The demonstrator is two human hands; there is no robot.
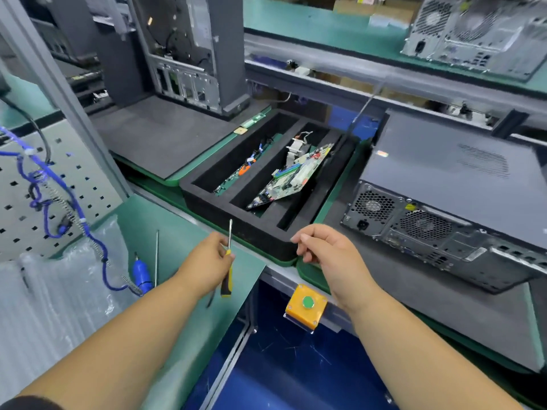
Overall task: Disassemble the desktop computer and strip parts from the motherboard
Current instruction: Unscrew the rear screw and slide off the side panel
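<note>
The left hand (207, 263) pinches a screwdriver (228, 261) with its tip up, just before the near edge of the black tray (266, 235). The right hand (322, 250) is loosely curled and holds nothing, over the near right corner of the tray. A motherboard (293, 179) lies tilted in the middle slot of the tray, and a smaller board (236, 176) lies in the left slot. A closed computer (444, 196) lies flat on the desk (177, 232), right of the tray. An opened case (189, 51) stands behind the tray, to the left.

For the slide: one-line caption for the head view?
Left hand holds screwdriver, right hand empty, before foam tray holding motherboard.
</note>
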